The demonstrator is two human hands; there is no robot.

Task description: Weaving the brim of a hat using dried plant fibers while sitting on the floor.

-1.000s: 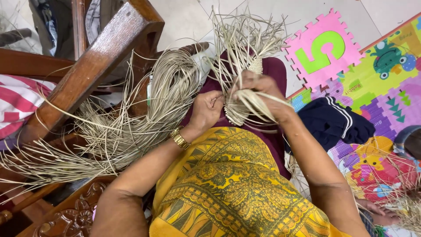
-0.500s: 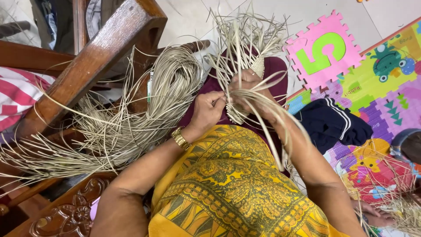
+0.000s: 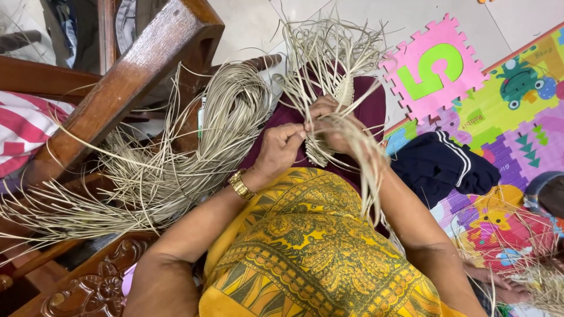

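The woven piece [image 3: 320,154] sits over the lap, long axis running away from the body. Right hand [image 3: 341,126] is clenched around its strands from above; left hand [image 3: 279,149], touching at its left edge, pinches one straw strand [image 3: 305,126].

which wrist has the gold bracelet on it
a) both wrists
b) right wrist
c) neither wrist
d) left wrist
d) the gold bracelet sits on the wrist just behind the left hand, while the forearm behind the right hand shows bare, with only loose pale straw strands draped over it.
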